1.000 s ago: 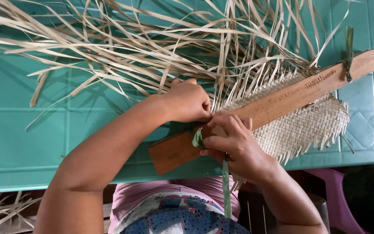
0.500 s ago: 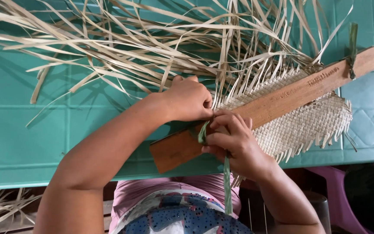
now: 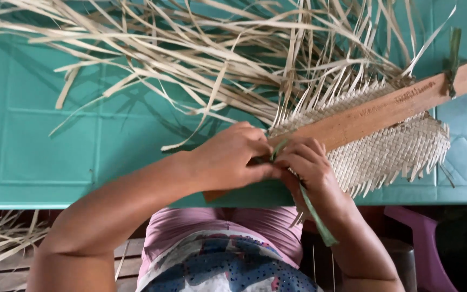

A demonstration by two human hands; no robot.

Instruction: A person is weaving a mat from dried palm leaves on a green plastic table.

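While the left hand (image 3: 233, 159) presses the wooden slat (image 3: 374, 113), the right hand (image 3: 306, 167) grip pinches a green strip (image 3: 312, 211).

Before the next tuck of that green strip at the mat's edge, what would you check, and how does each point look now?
1. Green strip pinched in right hand: ok.
2. Left hand at the mat's near end: ok.
3. Wooden board lying across woven mat: ok.
4. Loose pale strips spread on green table, away from the fingers: ok.
5. Strip's tip under the fingers: cannot tell.
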